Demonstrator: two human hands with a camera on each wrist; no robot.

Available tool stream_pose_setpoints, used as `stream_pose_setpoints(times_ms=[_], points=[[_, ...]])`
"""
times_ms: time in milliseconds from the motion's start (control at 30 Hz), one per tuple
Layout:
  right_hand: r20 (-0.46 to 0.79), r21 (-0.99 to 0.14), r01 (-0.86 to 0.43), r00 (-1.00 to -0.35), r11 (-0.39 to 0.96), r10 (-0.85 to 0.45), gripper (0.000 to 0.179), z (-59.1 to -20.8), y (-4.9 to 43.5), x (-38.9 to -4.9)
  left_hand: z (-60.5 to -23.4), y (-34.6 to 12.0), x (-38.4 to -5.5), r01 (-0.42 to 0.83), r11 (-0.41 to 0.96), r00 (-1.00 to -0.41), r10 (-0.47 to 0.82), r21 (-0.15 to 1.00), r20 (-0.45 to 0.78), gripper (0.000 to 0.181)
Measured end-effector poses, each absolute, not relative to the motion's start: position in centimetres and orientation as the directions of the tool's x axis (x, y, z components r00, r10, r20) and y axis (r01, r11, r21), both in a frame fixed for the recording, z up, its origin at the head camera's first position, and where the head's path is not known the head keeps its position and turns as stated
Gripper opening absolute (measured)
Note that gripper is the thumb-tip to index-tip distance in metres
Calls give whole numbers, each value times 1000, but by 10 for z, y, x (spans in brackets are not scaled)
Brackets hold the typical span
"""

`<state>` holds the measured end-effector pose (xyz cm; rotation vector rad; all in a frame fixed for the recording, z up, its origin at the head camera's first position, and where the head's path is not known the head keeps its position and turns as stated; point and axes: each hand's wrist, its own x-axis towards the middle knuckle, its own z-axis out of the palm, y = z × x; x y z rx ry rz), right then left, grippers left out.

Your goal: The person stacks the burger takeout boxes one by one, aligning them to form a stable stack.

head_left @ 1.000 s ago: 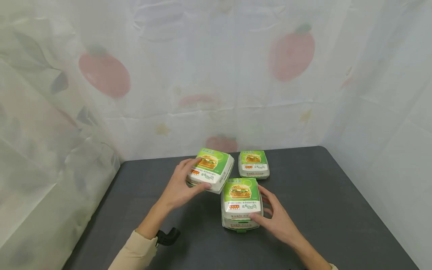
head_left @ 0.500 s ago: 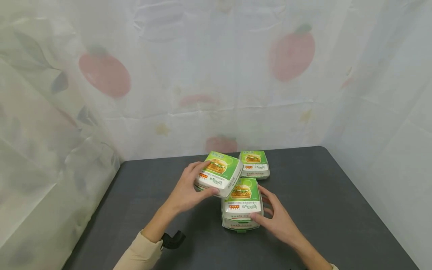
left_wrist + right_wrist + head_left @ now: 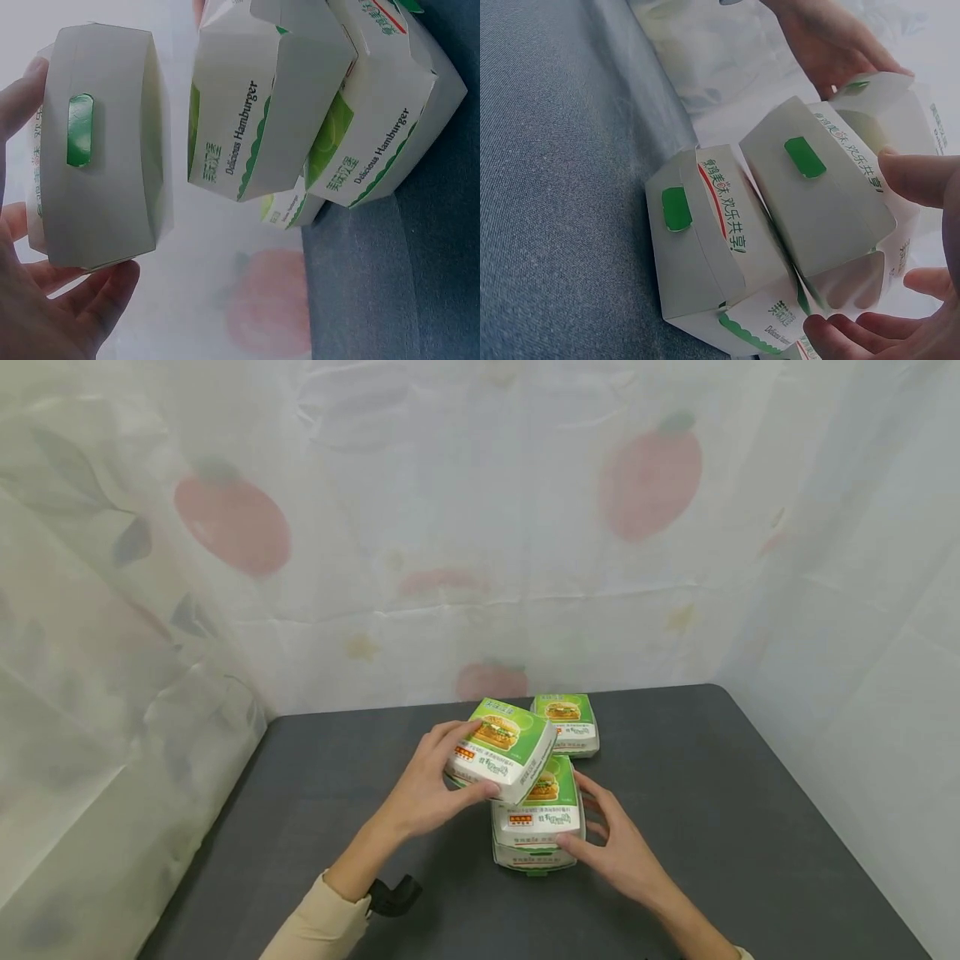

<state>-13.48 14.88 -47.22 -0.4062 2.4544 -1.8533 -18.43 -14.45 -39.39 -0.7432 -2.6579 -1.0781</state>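
Observation:
My left hand (image 3: 427, 789) grips a green-and-white hamburger box (image 3: 498, 747) by its left side, thumb at the front. Tilted, it is held above the table and overlaps the back of a stack in the head view. That stack has an upper hamburger box (image 3: 817, 202) on a lower hamburger box (image 3: 701, 247), which sits on the table. My right hand (image 3: 618, 847) holds the upper box at its right side, thumb (image 3: 907, 176) on the near edge and fingers along the side. The left wrist view shows the held box's white underside flap with a green tab (image 3: 80, 129).
Behind the stack another hamburger box (image 3: 577, 739) stands on the dark table (image 3: 720, 793), partly hidden by the held one. A white curtain (image 3: 450, 485) with printed fruit closes off the back and sides. A black strap piece (image 3: 395, 896) juts from the left wrist.
My left hand has carried its hamburger box to the right, and slightly nearer, until it overlaps the stack in the head view. My right hand and the stacked boxes have stayed put.

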Motion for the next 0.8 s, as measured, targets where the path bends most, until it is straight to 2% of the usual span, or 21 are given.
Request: stream_pose_setpoints(times_ms=[467, 800], points=[[143, -940, -203, -964, 274, -224, 87, -469, 151, -135, -400, -133, -182, 551, 572, -833, 420, 608, 360, 86], [253, -898, -306, -947, 317, -199, 82, -452, 154, -134, -401, -130, -179, 536, 582, -843, 404, 612, 354, 85]])
